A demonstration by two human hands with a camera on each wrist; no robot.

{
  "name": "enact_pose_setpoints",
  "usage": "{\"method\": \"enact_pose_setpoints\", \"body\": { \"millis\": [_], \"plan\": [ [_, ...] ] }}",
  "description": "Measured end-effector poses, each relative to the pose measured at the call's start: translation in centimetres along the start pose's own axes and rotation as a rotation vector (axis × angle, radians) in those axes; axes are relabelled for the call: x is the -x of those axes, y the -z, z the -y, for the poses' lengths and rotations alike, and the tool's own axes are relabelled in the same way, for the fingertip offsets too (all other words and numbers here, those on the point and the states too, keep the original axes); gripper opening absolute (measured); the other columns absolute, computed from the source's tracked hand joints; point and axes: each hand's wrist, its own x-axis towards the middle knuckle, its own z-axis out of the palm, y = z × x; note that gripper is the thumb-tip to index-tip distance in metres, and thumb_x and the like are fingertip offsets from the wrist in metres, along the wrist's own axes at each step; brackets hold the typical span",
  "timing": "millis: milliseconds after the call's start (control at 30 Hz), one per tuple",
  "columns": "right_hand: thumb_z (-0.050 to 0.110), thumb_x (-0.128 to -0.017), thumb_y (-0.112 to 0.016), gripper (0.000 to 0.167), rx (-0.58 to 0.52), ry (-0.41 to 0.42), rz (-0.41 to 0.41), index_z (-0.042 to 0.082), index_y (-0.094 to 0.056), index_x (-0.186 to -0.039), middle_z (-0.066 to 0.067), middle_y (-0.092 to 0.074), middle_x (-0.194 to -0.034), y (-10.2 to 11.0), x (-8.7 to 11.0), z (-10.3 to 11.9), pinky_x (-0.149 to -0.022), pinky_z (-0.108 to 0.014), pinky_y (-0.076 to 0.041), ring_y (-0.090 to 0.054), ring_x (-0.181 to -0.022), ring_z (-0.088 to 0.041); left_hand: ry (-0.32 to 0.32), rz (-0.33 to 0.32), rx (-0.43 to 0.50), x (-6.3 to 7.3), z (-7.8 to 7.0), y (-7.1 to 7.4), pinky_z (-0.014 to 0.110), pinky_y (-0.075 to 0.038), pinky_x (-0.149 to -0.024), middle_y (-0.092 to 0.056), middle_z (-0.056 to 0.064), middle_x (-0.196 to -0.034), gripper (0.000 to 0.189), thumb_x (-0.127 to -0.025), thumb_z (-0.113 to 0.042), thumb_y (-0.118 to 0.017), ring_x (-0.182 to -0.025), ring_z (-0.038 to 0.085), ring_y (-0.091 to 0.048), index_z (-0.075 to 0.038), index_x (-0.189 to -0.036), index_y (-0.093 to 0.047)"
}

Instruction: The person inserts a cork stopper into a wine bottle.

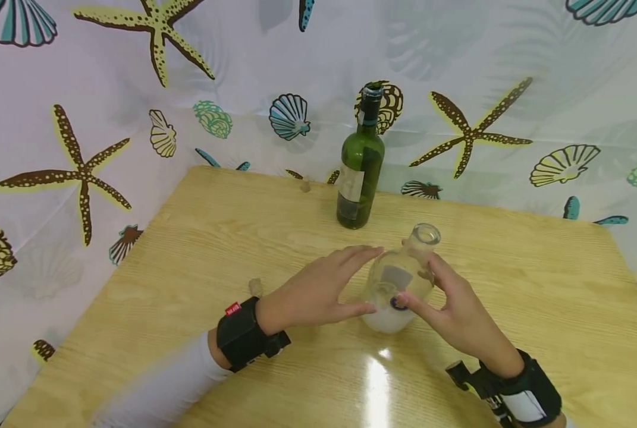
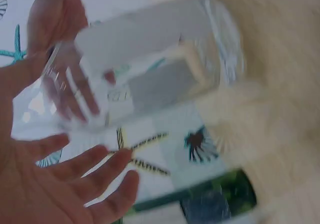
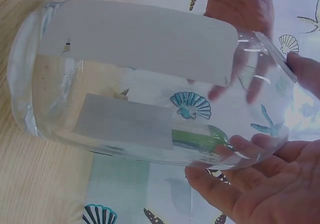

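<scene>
A clear glass bottle (image 1: 389, 318) with a narrow neck and pale labels stands near the middle of the table, its base close to the wood. My right hand (image 1: 457, 312) grips it from the right around the shoulder, thumb on the near side. On the other side my left hand (image 1: 318, 288) is held with fingers extended and spread, fingertips right at the glass. In the left wrist view, gaps show between those fingers (image 2: 100, 179) below the bottle. Through the glass in the right wrist view, the other hand (image 3: 240, 14) appears behind the bottle (image 3: 145, 47).
Behind stands a green wine bottle (image 1: 363, 157) with a dark neck and pale label. A small light-brown piece (image 1: 255, 288) lies near my left wrist, and another small piece (image 1: 304, 185) at the table's back edge. A shell-and-starfish curtain (image 1: 318, 53) hangs around the wooden table (image 1: 537, 279).
</scene>
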Motion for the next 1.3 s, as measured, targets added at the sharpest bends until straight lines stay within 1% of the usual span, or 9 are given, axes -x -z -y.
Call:
{"method": "enact_pose_setpoints", "body": {
  "millis": [133, 267, 333, 400, 500, 733, 900, 1067, 1300],
  "plan": [
    [0.000, -0.085, -0.074, 0.074, 0.004, -0.016, -0.001, 0.020, -0.041, -0.147, -0.001, -0.038, -0.152, -0.2, 0.0, 0.2, -0.097, -0.049, -0.045, -0.037, -0.137, -0.013, 0.196, 0.177, -0.161, 3.0, 3.1, 3.0, 0.043, -0.050, -0.090, -0.048, 0.015, -0.140, 0.068, -0.094, -0.043, -0.064, -0.118, 0.029, -0.056, -0.014, -0.150, -0.038],
    [0.001, -0.085, -0.074, 0.075, 0.009, -0.032, 0.011, 0.023, -0.039, -0.148, -0.003, -0.037, -0.153, -0.3, -0.1, 0.2, -0.099, -0.048, -0.043, -0.034, -0.139, -0.011, 0.430, 0.268, -0.324, 6.7, 6.6, 4.0, 0.040, -0.054, -0.072, -0.061, 0.017, -0.116, 0.051, -0.094, -0.037, -0.065, -0.094, 0.028, -0.063, -0.006, -0.133, -0.056],
    [0.002, -0.086, -0.073, 0.075, 0.006, -0.038, 0.017, 0.024, -0.038, -0.148, -0.004, -0.037, -0.153, -0.3, 0.0, 0.1, -0.099, -0.049, -0.043, -0.034, -0.138, -0.010, 0.520, 0.288, -0.301, 8.0, 7.7, 3.8, 0.037, -0.052, -0.064, -0.064, 0.013, -0.098, 0.036, -0.094, -0.034, -0.065, -0.082, 0.025, -0.062, -0.004, -0.115, -0.063],
    [0.002, -0.086, -0.073, 0.074, 0.008, -0.038, 0.016, 0.023, -0.038, -0.148, -0.005, -0.037, -0.153, -0.1, 0.1, -0.1, -0.098, -0.053, -0.043, -0.033, -0.138, -0.010, 0.555, 0.277, -0.237, 8.5, 8.5, 3.2, 0.032, -0.046, -0.055, -0.059, 0.007, -0.079, 0.026, -0.095, -0.031, -0.064, -0.067, 0.019, -0.057, -0.005, -0.099, -0.061],
    [0.003, -0.086, -0.073, 0.072, 0.006, -0.031, 0.016, 0.022, -0.039, -0.148, -0.004, -0.037, -0.153, 0.0, 0.3, -0.2, -0.097, -0.054, -0.044, -0.035, -0.138, -0.010, 0.588, 0.249, -0.152, 8.6, 8.9, 2.3, 0.030, -0.040, -0.054, -0.053, 0.003, -0.070, 0.024, -0.096, -0.028, -0.062, -0.060, 0.015, -0.049, -0.004, -0.098, -0.060],
    [0.008, -0.088, -0.073, 0.065, 0.019, -0.029, 0.031, 0.019, -0.042, -0.144, -0.002, -0.055, -0.132, 0.2, 0.3, -0.1, -0.097, -0.049, -0.046, -0.055, -0.117, -0.021, 0.550, 0.160, -0.151, 8.0, 8.8, 1.2, 0.027, -0.030, -0.051, -0.041, 0.002, -0.063, 0.017, -0.094, -0.007, -0.055, -0.055, 0.015, -0.038, -0.008, -0.079, -0.047],
    [0.016, -0.090, -0.072, 0.059, 0.030, -0.070, 0.061, 0.018, -0.043, -0.142, 0.000, -0.060, -0.120, 0.5, 0.5, 0.1, -0.096, -0.052, -0.046, -0.059, -0.108, -0.019, 0.456, 0.102, -0.158, 6.6, 8.1, 1.4, 0.026, -0.034, -0.052, -0.048, 0.002, -0.068, 0.009, -0.093, -0.003, -0.054, -0.057, 0.014, -0.040, -0.005, -0.085, -0.057],
    [0.017, -0.090, -0.072, 0.057, 0.038, -0.059, 0.059, 0.018, -0.044, -0.140, 0.004, -0.061, -0.113, 0.6, 0.5, 0.3, -0.094, -0.049, -0.047, -0.059, -0.104, -0.014, 0.300, 0.041, -0.160, 4.0, 6.2, 2.9, 0.025, -0.041, -0.055, -0.057, 0.003, -0.081, 0.006, -0.096, -0.008, -0.058, -0.063, 0.012, -0.049, -0.005, -0.100, -0.063],
    [0.016, -0.089, -0.074, 0.059, 0.014, -0.048, 0.056, 0.019, -0.044, -0.140, 0.004, -0.061, -0.118, 0.8, 0.5, 0.3, -0.094, -0.043, -0.048, -0.059, -0.108, -0.013, 0.021, -0.059, -0.092, 0.0, 2.2, 6.2, 0.029, -0.051, -0.074, -0.060, 0.003, -0.097, 0.016, -0.095, -0.010, -0.063, -0.086, 0.016, -0.060, -0.006, -0.111, -0.063]
  ]
}}
